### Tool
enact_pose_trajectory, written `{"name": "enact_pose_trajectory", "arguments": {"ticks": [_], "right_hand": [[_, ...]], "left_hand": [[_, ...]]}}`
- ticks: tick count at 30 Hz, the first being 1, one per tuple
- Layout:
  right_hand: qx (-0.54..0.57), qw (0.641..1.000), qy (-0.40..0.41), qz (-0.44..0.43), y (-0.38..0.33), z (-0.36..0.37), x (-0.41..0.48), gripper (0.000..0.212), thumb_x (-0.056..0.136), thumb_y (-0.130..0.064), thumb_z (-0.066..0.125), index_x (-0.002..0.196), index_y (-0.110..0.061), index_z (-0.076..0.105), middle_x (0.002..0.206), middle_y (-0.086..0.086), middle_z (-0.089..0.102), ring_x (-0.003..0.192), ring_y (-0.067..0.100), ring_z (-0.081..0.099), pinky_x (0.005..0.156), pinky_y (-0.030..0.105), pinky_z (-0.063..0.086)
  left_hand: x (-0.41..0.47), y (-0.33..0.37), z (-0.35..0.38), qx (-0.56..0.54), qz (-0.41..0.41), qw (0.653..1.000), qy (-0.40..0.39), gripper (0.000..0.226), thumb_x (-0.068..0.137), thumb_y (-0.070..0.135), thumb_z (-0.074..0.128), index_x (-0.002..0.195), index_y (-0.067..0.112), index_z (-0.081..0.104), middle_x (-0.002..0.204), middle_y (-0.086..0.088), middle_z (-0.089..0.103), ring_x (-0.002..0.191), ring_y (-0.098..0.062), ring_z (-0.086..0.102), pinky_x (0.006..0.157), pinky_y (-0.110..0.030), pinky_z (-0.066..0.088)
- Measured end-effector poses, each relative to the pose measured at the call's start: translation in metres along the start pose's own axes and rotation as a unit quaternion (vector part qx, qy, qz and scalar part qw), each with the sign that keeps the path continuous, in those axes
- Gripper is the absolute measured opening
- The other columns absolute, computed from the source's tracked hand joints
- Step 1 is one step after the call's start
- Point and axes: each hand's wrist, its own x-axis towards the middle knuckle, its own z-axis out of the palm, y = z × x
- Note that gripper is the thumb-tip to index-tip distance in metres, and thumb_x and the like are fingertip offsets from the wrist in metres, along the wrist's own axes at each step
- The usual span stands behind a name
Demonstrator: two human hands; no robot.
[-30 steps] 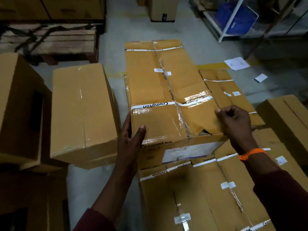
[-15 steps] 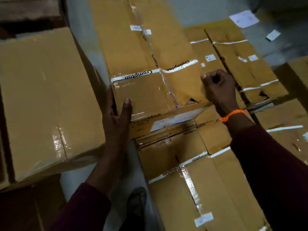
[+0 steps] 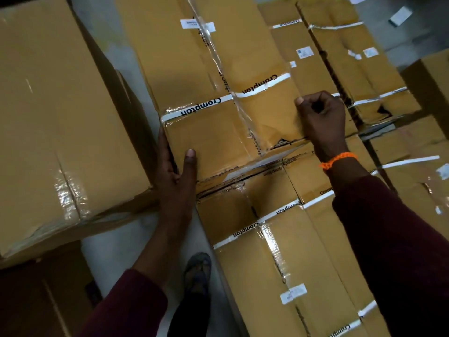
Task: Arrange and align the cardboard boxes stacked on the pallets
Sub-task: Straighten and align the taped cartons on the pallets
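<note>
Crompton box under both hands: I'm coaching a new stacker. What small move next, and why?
Probably slide the Crompton box nearer: left hand presses its left side, right hand grips its right edge, and a dark gap separates it from the nearer box.

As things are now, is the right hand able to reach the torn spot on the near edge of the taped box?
Probably yes. The right hand grips the right edge of the taped box, just beside the tear, and nothing lies between them.
</note>
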Motion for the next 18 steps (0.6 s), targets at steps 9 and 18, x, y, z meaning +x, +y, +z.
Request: {"name": "enact_pose_trajectory", "arguments": {"ticks": [9, 18], "right_hand": [[0.018, 1.0, 0.008, 0.02, 0.02, -0.005, -0.007, 0.018, 0.089, -0.03, 0.071, 0.084, -0.013, 0.069, 0.081, 0.004, 0.07, 0.075, 0.01, 0.061, 0.071, 0.03, 0.052], [0.024, 0.999, -0.007, 0.032, 0.025, -0.008, -0.005, 0.018, 0.091, -0.027, 0.07, 0.083, -0.011, 0.067, 0.079, 0.002, 0.066, 0.073, 0.007, 0.058, 0.069, 0.025, 0.048]], "left_hand": [[-0.014, -0.009, 0.008, -0.001, 0.0, 1.0, -0.002, 0.065, 0.105, 0.021, 0.052, 0.161, 0.028, 0.019, 0.157, 0.006, 0.04, 0.139, -0.01, 0.047, 0.111, -0.046, 0.046], [-0.013, -0.017, 0.009, 0.008, -0.002, 1.0, 0.001, 0.066, 0.104, 0.024, 0.053, 0.16, 0.027, 0.019, 0.158, 0.005, 0.039, 0.14, -0.012, 0.046, 0.11, -0.047, 0.047]]}}
